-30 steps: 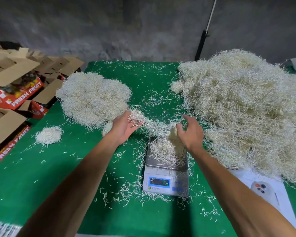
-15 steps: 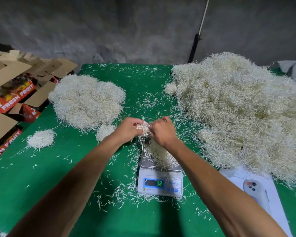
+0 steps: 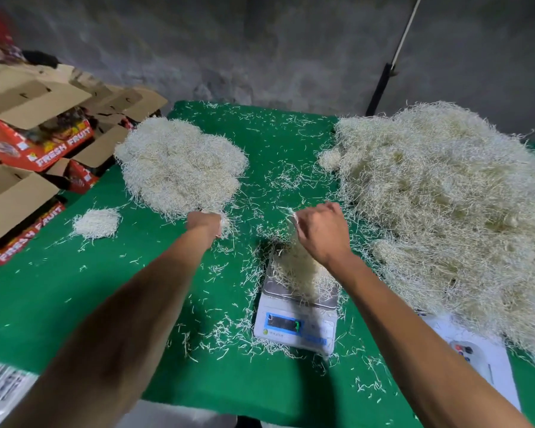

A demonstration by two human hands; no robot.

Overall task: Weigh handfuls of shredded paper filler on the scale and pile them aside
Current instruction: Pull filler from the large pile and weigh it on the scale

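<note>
A white digital scale stands on the green table, with a small heap of shredded paper on its steel pan. My right hand hovers just above and behind the pan, fingers curled round a few shreds. My left hand reaches left to the near edge of the weighed pile and grips a small tuft of filler. A very large heap of unweighed filler covers the right side of the table.
A small separate clump lies at the left. Open cardboard fruit boxes are stacked beyond the table's left edge. A white sheet with a remote-like device lies at the right front. Loose shreds litter the cloth.
My hands were together over the scale pulling filler apart. Now the left hand has moved left to the weighed pile with a tuft; the right hand stays above the pan.
</note>
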